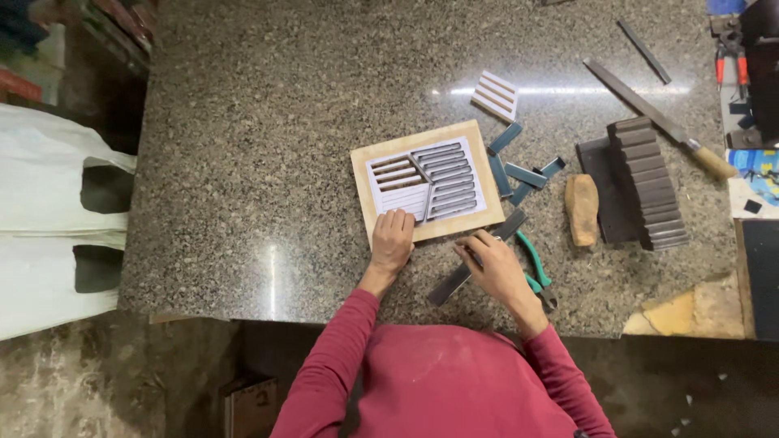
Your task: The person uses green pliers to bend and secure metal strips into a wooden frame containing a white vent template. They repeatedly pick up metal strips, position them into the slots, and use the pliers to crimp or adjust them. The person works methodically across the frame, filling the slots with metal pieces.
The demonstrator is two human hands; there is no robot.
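Observation:
A light wooden board [369, 162] lies on the speckled granite table [268, 122], with a white paper pattern [381, 188] on it and several dark metal strips [446, 182] laid in rows. My left hand [392, 241] presses on the board's near edge, fingers curled. My right hand [495, 268] sits to the right of it, gripping a long dark metal strip [450, 284] that slants from the board's corner toward me. Green-handled pliers [535, 272] lie partly under that hand.
Short blue-grey strip offcuts [519, 170] and a small striped paper [495, 95] lie right of the board. Further right are a brown stone block [582, 208], a stack of dark strips [649, 182], a wooden-handled file [649, 109] and a thin rod [643, 50]. White bags [49, 211] stand left.

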